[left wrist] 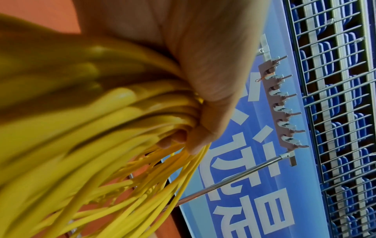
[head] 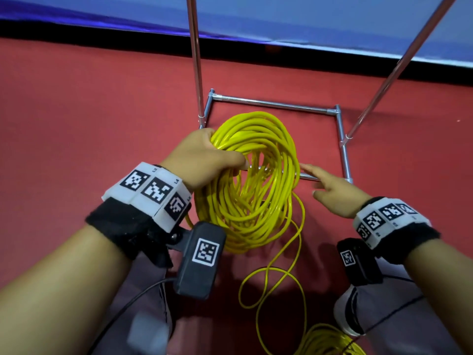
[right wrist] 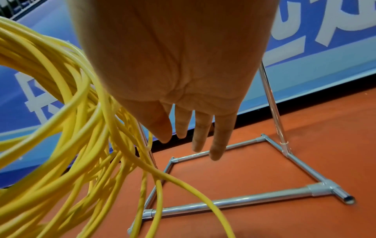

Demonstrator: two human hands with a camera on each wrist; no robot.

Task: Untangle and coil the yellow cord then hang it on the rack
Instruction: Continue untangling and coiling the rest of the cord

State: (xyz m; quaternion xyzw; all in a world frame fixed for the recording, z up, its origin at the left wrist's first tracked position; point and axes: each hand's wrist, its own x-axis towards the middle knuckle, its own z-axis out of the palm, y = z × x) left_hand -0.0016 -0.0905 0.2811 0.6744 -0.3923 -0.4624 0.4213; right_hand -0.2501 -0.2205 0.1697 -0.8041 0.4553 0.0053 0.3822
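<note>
The yellow cord (head: 252, 180) is hanging as a thick coil from your left hand (head: 204, 157), which is gripping the top of the bundle with fingers curled round it (the left wrist view shows the strands bunched in your fist). A loose tail is trailing down onto the red floor (head: 76, 111). Your right hand (head: 330, 190) is hovering just beside the coil, fingers straight and holding nothing, above the rack (head: 343, 147) base.

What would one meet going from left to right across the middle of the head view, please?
Left hand gripping the coil → coiled yellow cord → open right hand, not holding the cord → right side bar of the rack's metal base.
</note>
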